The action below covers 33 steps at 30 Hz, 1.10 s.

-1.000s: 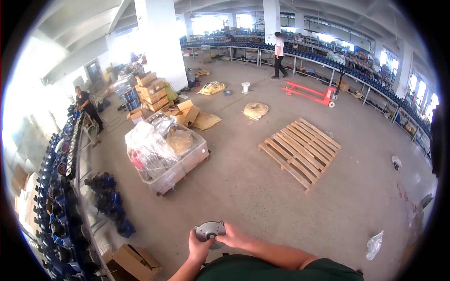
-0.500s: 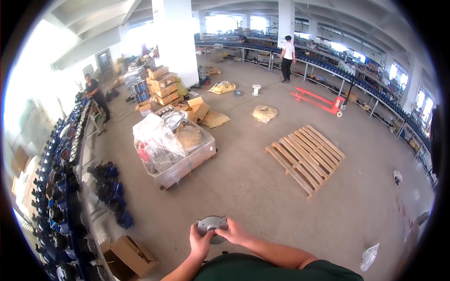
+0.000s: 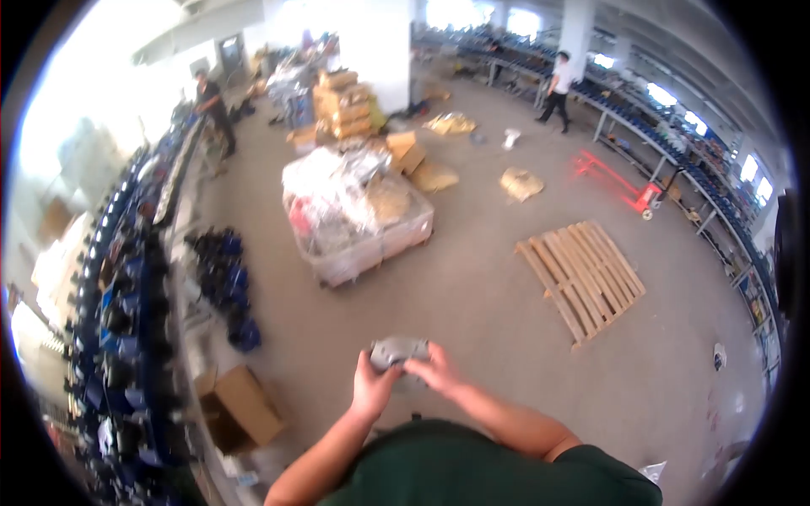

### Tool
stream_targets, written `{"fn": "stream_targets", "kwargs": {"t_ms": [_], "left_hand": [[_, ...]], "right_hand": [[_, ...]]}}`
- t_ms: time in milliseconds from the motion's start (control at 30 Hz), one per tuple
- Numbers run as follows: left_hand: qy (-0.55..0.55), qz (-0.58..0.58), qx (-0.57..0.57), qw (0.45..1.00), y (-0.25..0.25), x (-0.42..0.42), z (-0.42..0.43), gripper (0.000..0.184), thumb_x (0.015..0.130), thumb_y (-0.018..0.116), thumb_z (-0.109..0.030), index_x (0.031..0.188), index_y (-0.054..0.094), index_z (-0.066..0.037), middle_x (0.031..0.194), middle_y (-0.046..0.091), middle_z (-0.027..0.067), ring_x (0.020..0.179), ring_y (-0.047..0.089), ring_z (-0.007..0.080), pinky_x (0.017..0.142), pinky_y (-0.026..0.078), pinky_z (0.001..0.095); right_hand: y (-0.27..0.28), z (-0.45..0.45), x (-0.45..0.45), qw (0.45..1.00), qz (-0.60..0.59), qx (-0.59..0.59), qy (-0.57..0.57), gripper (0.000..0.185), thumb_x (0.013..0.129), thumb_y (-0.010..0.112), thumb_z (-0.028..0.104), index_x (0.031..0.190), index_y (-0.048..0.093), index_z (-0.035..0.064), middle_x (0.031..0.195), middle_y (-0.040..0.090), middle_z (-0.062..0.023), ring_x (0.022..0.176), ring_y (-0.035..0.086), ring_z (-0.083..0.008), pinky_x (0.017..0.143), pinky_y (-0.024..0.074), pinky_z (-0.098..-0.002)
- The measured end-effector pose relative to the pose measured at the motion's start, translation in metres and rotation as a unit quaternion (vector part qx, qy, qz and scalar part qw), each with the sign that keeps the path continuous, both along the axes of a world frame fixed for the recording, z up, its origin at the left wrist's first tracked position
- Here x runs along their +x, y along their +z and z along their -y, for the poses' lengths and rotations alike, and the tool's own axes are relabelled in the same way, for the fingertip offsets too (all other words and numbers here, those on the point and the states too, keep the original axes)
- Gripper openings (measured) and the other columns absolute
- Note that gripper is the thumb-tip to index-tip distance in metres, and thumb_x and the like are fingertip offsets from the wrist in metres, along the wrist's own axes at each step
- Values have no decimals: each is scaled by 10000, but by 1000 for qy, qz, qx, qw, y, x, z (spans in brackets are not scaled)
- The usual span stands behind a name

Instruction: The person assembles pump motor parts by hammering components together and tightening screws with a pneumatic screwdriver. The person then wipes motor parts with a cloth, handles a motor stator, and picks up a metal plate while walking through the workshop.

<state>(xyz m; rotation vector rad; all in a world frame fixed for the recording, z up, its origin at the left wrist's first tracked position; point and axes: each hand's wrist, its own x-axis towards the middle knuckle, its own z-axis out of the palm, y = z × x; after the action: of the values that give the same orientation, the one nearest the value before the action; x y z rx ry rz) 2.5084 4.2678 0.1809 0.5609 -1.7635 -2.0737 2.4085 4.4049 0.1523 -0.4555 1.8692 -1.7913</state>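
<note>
In front of my dark green shirt, both hands hold up a grey metal part (image 3: pixel 400 349) with a curved rim and what look like holes in its face. It resembles a cast cover, though blur hides its exact kind. My left hand (image 3: pixel 372 388) grips its left side, fingers wrapped around the edge. Closed on the opposite side is my right hand (image 3: pixel 434 369), its thumb near the lower middle of the part. The fingers behind the part are hidden.
On the left runs a line of dark blue units (image 3: pixel 118 337), with an open cardboard box (image 3: pixel 253 405) beside it. Ahead stand a plastic-wrapped crate (image 3: pixel 363 261), a wooden pallet (image 3: pixel 586 278) and a red pallet jack (image 3: pixel 620 185). Two people (image 3: pixel 557 88) are farther off.
My view has tilted and turned, so the surroundings appear shifted up and right. The held part appears higher and its face shows more edge-on. The person in white has changed stance to a stride.
</note>
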Motion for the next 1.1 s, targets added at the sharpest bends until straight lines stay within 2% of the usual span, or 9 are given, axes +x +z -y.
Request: {"fn": "stream_targets", "kwargs": {"t_ms": [67, 133, 200, 467, 567, 633, 767, 1000, 1100], "left_hand": [[-25, 5, 43, 999, 1, 7, 17, 567, 801, 682, 49, 1314, 439, 40, 1162, 608, 131, 1051, 614, 218, 898, 527, 332], [-11, 32, 53, 998, 11, 16, 30, 620, 801, 679, 55, 1361, 413, 42, 1202, 589, 146, 1105, 591, 219, 940, 509, 336], [-2, 36, 58, 998, 19, 24, 43, 658, 800, 687, 47, 1388, 392, 45, 1215, 583, 152, 1119, 587, 229, 959, 500, 348], [19, 5, 139, 990, 25, 58, 97, 671, 832, 672, 31, 1420, 350, 46, 1258, 557, 176, 1177, 562, 248, 1006, 481, 371], [57, 14, 92, 994, 14, 70, 115, 592, 845, 692, 12, 1363, 408, 46, 1151, 609, 156, 1040, 619, 219, 873, 538, 340], [87, 25, 39, 995, 2, 76, 128, 531, 826, 711, 12, 1296, 467, 47, 1073, 633, 138, 966, 624, 200, 812, 545, 325], [145, 51, -18, 988, 0, 89, 149, 612, 775, 753, -24, 1311, 470, 58, 1047, 634, 134, 950, 615, 195, 817, 536, 325], [214, 95, -66, 970, -11, 94, 183, 660, 737, 769, -96, 1305, 480, 75, 1054, 627, 174, 963, 609, 228, 835, 527, 339], [222, 106, -87, 965, -11, 83, 202, 665, 736, 775, -111, 1304, 479, 67, 1086, 624, 192, 1006, 603, 238, 875, 515, 353]], "right_hand": [[25, 8, -2, 997, 43, -22, 56, 417, 824, 690, 157, 1211, 623, 17, 1087, 679, -57, 995, 622, -150, 862, 516, -330], [45, 23, -5, 988, 114, -60, 89, 449, 759, 669, 100, 1190, 592, 3, 1065, 670, -90, 969, 635, -171, 825, 533, -318], [53, 38, -2, 989, 87, -58, 108, 438, 725, 638, 59, 1157, 589, 3, 1052, 662, -90, 960, 635, -175, 825, 531, -314], [75, 106, 33, 986, 71, -41, 147, 497, 753, 667, 36, 1232, 542, -8, 1106, 650, -100, 1010, 626, -181, 884, 516, -340], [82, 130, 47, 986, -8, 60, 154, 496, 765, 702, 35, 1232, 542, -13, 1091, 654, -101, 989, 633, -174, 862, 532, -337], [55, 143, 47, 980, -99, 77, 153, 487, 782, 762, 116, 1205, 558, -15, 1055, 680, -130, 966, 665, -206, 840, 545, -354], [57, 174, 63, 961, -219, 93, 139, 500, 766, 798, 206, 1138, 569, -37, 959, 711, -195, 888, 716, -280, 773, 558, -394], [21, 223, 65, 966, -196, 80, 149, 470, 756, 799, 211, 1080, 574, -45, 893, 709, -204, 842, 721, -290, 729, 559, -399], [7, 242, 48, 965, -187, 80, 166, 434, 781, 777, 137, 1124, 572, -33, 936, 713, -143, 851, 689, -196, 725, 556, -349]]}}
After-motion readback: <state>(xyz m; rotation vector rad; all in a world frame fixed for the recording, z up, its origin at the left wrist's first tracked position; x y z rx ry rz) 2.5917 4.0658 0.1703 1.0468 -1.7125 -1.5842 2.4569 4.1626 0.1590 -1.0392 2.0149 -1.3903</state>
